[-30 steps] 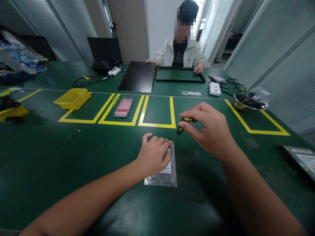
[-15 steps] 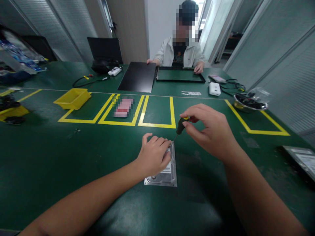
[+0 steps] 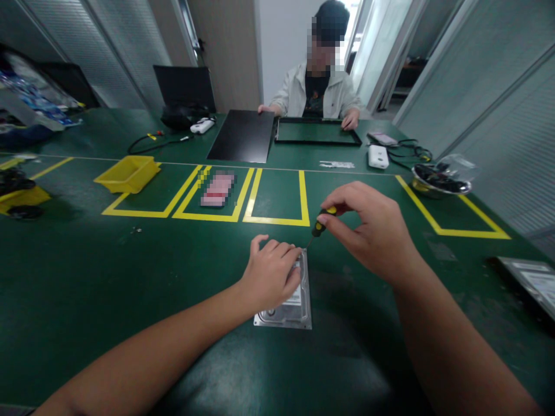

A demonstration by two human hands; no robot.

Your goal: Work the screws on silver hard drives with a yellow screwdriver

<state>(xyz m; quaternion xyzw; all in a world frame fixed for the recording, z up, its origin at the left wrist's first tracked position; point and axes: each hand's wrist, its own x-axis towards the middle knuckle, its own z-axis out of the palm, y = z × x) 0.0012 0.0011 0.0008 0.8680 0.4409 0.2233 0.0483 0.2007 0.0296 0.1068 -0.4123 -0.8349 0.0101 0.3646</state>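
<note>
Little has shifted since a moment ago: the right hand has only rolled the screwdriver slightly, so the yellow band on its handle shows again, while the left hand stays pressed flat on the hard drive. The drive lies on the green table with its long axis running away from the person, and the tool slants down and left from the right fingertips to the drive's far right corner, just beyond the left fingers. The right thumb and fingers pinch the handle closed; the tip looks seated on a screw, though it is too small to tell. A yellow bin and a co-worker's black panel sit well apart.
</note>
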